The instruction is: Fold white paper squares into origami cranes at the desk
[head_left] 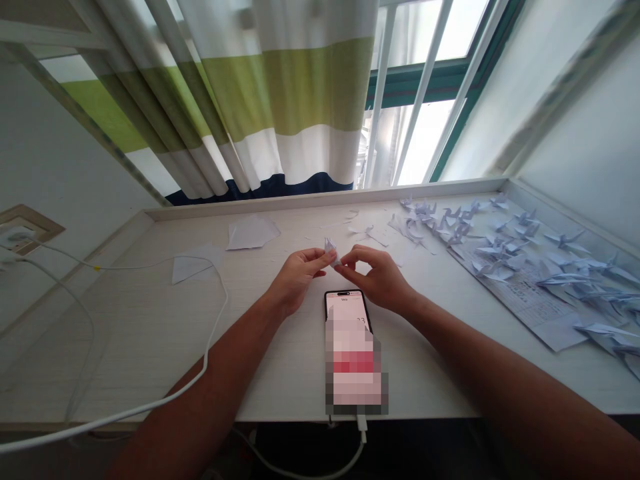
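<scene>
A small folded piece of pale paper (331, 253) is pinched between both hands above the middle of the white desk (150, 320). My left hand (296, 277) grips its left side with thumb and fingers closed. My right hand (379, 275) pinches its right side. Just below the hands a phone (345, 307) lies flat with its screen lit, plugged into a white cable (210, 360).
Several folded paper cranes (505, 243) lie on a printed sheet (530, 303) at the right. Paper sheets (251, 232) and scraps (363, 230) lie toward the back. A striped curtain (260, 113) and barred window (425, 100) stand behind. A wall socket (23, 230) is at left.
</scene>
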Available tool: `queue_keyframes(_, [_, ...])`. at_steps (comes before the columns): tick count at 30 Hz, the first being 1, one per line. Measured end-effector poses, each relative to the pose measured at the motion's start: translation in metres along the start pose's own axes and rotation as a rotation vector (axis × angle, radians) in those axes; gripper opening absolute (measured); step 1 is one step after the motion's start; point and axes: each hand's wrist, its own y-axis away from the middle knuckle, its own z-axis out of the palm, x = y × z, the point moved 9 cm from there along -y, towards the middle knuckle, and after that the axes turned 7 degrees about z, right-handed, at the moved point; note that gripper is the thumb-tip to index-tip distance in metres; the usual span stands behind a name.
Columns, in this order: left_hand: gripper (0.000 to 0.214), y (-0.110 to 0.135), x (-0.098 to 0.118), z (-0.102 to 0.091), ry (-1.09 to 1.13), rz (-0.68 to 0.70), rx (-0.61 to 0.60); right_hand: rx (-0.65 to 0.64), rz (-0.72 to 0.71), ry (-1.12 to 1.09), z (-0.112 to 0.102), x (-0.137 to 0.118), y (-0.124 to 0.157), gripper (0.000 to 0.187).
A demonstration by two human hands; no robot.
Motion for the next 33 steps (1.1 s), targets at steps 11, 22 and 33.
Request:
queue_keyframes(11, [0.029, 0.004, -0.002, 0.012, 0.145, -0.086, -0.143, 0.065, -0.218, 0.274, -0.002, -0.013, 0.003, 0.018])
queue_keyframes(22, [0.031, 0.003, 0.000, 0.013, 0.145, -0.020, -0.106, 0.071, -0.188, 0.160, -0.006, -0.015, 0.003, 0.008])
queue_keyframes(33, [0.043, -0.003, 0.001, -0.005, 0.040, 0.097, 0.077, 0.026, 0.050, -0.054, -0.005, 0.005, 0.001, 0.021])
